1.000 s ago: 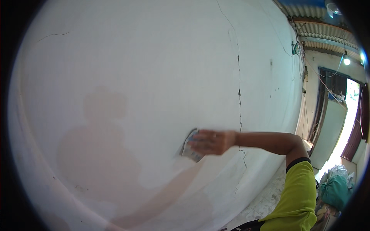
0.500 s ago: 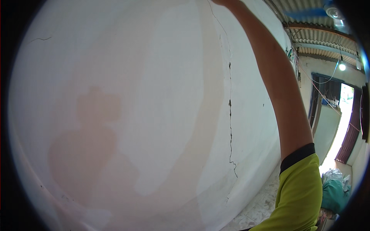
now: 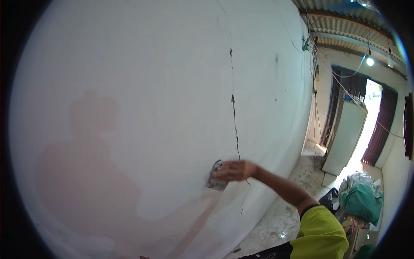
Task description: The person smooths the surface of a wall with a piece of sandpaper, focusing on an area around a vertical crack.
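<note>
You can read no text, label, number or sign anywhere in this view. The grey block (image 3: pixel 217 185) under your right fingers (image 3: pixel 227 172), just below the frame's centre, is too blurred for any lettering to show. You can make out none on your shirt (image 3: pixel 321 231) or the green bag (image 3: pixel 364 201), lower right, either.

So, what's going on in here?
A person in a yellow-green, dark-edged sleeve has their bare right hand on a small, flat, greyish block, which seems to rest against the big white wall. It's too blurred to tell exactly what the block is. A thin, dark, jagged crack runs down the wall and passes behind that hand. The left hand is out of view.
</note>
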A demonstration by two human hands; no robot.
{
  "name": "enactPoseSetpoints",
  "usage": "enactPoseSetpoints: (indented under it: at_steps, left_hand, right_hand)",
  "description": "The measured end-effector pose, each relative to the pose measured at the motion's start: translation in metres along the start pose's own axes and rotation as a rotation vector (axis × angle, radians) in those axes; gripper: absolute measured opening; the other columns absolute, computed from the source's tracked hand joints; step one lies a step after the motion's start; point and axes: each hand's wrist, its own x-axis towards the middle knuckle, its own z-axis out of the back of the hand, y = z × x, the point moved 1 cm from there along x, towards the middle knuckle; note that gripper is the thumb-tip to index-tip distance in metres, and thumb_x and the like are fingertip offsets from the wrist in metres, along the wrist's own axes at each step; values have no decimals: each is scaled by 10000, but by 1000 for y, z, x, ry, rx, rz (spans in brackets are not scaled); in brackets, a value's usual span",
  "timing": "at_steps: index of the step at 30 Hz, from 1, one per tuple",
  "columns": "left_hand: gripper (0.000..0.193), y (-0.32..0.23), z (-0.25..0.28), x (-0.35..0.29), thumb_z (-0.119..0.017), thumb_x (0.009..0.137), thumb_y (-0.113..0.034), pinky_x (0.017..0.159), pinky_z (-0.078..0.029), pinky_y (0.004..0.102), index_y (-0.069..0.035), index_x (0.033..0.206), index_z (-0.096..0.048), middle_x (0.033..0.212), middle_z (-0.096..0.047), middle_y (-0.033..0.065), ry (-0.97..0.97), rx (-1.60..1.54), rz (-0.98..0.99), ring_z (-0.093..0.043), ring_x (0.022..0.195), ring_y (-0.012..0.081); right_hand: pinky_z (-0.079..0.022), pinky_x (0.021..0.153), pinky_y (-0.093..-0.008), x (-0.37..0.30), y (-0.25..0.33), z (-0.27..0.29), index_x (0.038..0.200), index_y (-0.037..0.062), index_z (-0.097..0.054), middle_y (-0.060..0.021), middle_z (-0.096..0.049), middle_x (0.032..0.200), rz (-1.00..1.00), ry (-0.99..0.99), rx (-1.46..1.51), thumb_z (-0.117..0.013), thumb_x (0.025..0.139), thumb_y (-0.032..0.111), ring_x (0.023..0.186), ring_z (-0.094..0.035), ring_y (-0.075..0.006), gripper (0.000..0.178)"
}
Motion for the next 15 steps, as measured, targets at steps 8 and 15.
enactPoseSetpoints:
  at_steps: [8, 15]
  left_hand:
    - [415, 27, -25, -20, -668, 954, -270, 881, -476, 421, 55, 1128, -476, 994, -621, 119, -86, 85, 169, -567, 898, 212]
    - [284, 35, -19, -31, -638, 954, -179, 995, -444, 552, 16, 1079, -473, 984, -594, 131, -61, 34, 218, -541, 900, 222]
  right_hand:
    - [-567, 744, -336, 118, -186, 144, 1146, 3, -653, -172, -691, 1074, -300, -608, -408, -574, 885, -45, 961, -698, -289, 278]
    - [-577, 888, -346, 159, -169, 142, 1422, 40, -441, -219, -548, 1355, -531, -191, -469, -553, 849, -43, 1113, -641, -295, 590]
